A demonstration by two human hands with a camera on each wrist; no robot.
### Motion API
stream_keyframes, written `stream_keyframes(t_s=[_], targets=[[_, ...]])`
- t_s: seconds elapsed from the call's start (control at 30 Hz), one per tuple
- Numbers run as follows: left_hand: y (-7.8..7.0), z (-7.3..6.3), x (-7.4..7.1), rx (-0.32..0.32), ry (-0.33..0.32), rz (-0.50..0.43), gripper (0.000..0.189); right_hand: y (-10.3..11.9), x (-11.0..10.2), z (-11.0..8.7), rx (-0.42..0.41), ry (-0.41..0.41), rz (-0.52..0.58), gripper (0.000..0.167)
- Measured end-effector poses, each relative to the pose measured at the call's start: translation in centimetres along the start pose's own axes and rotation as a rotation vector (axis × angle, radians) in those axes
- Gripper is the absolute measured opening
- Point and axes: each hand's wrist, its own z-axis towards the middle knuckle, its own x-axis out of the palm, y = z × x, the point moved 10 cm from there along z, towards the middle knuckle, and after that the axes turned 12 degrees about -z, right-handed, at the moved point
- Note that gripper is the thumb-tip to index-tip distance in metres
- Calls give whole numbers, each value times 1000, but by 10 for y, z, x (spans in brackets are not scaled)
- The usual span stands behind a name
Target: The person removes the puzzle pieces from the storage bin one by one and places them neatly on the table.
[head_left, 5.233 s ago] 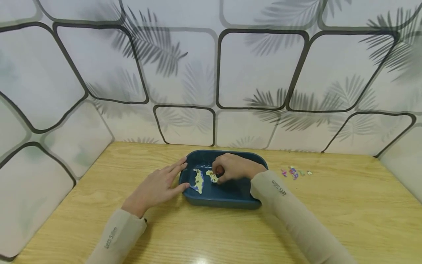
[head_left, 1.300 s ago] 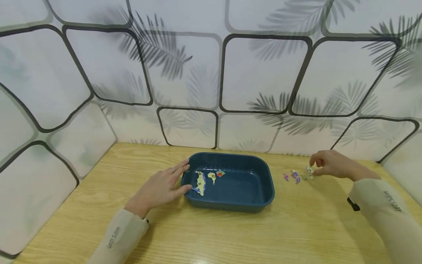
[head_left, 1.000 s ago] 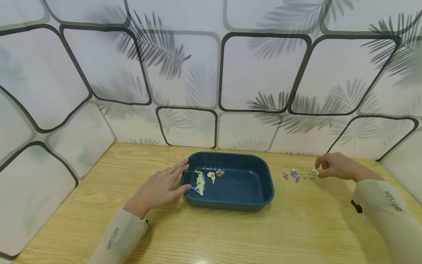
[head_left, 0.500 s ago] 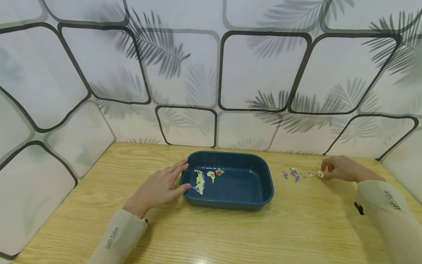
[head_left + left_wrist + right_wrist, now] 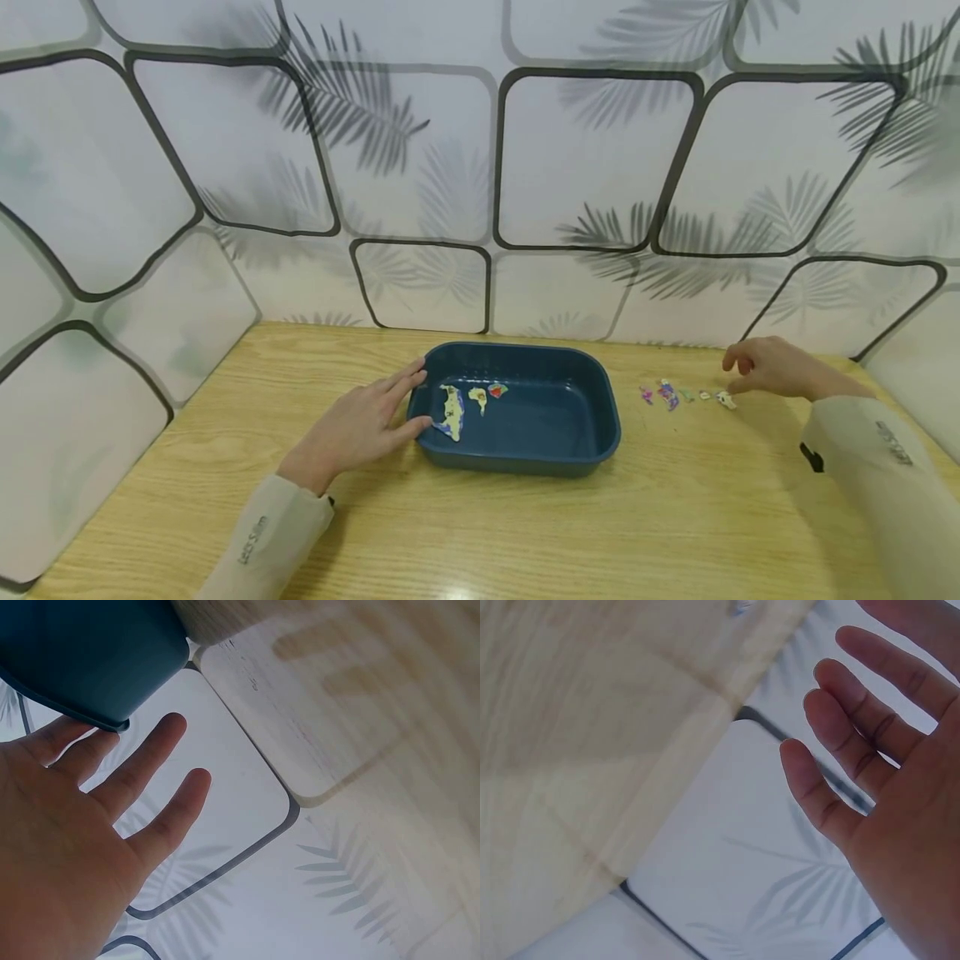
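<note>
My left hand (image 5: 358, 429) rests at the left rim of a dark blue tray (image 5: 517, 471), fingers extended and spread. The left wrist view shows its fingertips at the rim of the same tray (image 5: 127, 667). Inside lie a long cream and blue cut-out (image 5: 453, 410), a smaller cream cut-out (image 5: 478, 399) and a red and green one (image 5: 497, 390). On the table at right, my right hand (image 5: 776, 368) hovers beside a cream cut-out with dark marks (image 5: 725, 400), fingers loosely bent. Nothing shows between the fingers of this hand (image 5: 885, 742) in the right wrist view.
Left of that cut-out, a row holds a small pale piece (image 5: 704, 395), a greenish piece (image 5: 687, 395), a purple and blue piece (image 5: 668, 395) and a pink piece (image 5: 647, 395). A leaf-patterned wall covering (image 5: 420, 192) stands behind the wooden table (image 5: 480, 533).
My right hand went from the tray, where the red cut-out now lies, to the row. There it moved the cream cut-out rightward, set it at the row's end and let go. The left hand stayed.
</note>
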Motion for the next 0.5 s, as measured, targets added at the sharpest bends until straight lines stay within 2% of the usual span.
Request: stream_keyframes(t_s=[0.23,0.5], targets=[[1,0,0,0,2,6,69,24,-21,17,-38,-36,6,25],[0,0,0,12,-1,16,68,56,-35,33,-91,-64,28,23]])
